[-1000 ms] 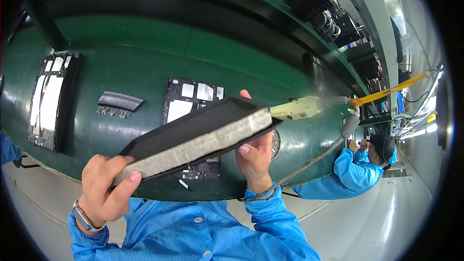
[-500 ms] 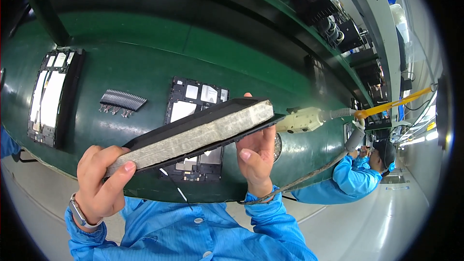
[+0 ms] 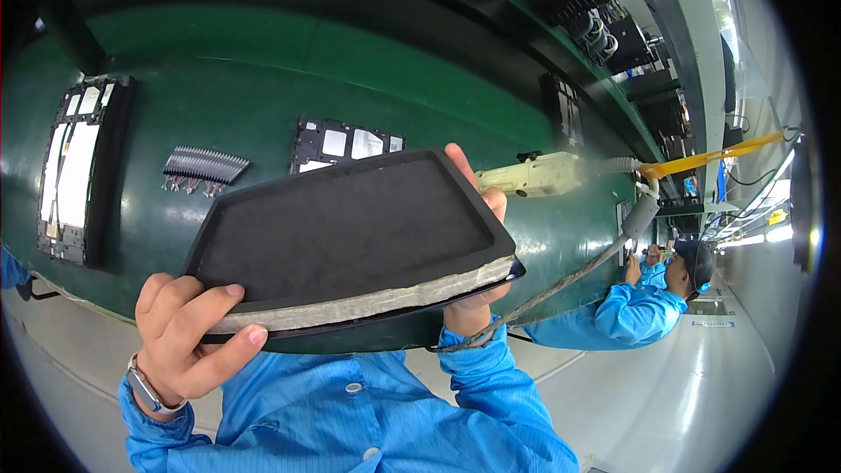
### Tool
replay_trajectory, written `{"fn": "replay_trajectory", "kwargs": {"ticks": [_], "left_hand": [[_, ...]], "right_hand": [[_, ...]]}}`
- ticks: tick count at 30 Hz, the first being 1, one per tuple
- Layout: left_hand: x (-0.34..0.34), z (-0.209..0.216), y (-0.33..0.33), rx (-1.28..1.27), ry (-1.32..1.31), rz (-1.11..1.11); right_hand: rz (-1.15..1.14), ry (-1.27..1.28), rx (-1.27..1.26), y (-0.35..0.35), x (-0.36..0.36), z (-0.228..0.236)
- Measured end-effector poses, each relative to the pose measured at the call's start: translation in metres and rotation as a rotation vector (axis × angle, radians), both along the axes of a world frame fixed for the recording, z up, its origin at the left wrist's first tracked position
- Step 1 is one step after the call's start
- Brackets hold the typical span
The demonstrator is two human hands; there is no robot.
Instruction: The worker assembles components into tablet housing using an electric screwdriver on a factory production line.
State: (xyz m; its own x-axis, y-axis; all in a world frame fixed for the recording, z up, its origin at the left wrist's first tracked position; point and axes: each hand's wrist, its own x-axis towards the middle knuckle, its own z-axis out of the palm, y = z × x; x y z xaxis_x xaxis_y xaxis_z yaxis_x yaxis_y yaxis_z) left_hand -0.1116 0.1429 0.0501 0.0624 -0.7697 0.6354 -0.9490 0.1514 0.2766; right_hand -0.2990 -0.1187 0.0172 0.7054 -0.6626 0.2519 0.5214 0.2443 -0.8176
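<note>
A black foam-lined tray (image 3: 342, 232) with a raised rim and grey tape around its side is held up above the bench, its recessed face turned toward me. Along its lower edge shows a thin dark panel (image 3: 519, 271) lying against its underside. My left hand (image 3: 188, 333) pinches the near left corner, thumb and fingers closed over the taped side. At the right end, my right hand (image 3: 469, 319) wraps around from beneath, with fingertips showing past the far edge and its palm partly hidden. Behind the tray lies an open black device housing (image 3: 337, 140) with white parts, mostly covered from sight.
On the green bench (image 3: 263, 96) are another black housing (image 3: 77, 171) at far left and a row of black screws or connectors (image 3: 206, 166). A cream-coloured power tool (image 3: 534, 177) lies at right, its cable (image 3: 561, 276) crossing near my right arm. A co-worker (image 3: 613, 311) sits at right.
The tray has tipped so its black recessed face shows instead of mainly its taped side. My right hand, earlier seen with its palm up at the edge, now sits behind and around the right end.
</note>
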Motion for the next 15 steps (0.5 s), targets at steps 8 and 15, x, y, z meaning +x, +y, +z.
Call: {"fn": "replay_trajectory", "kwargs": {"ticks": [8,15], "left_hand": [[0.001,-0.002,-0.001,0.008,-0.024,0.002],[0.007,-0.007,0.000,-0.022,0.278,0.025]], "right_hand": [[-0.022,-0.002,-0.046,-0.004,0.001,-0.004],[-0.030,0.096,0.013,0.009,0.003,0.004]]}}
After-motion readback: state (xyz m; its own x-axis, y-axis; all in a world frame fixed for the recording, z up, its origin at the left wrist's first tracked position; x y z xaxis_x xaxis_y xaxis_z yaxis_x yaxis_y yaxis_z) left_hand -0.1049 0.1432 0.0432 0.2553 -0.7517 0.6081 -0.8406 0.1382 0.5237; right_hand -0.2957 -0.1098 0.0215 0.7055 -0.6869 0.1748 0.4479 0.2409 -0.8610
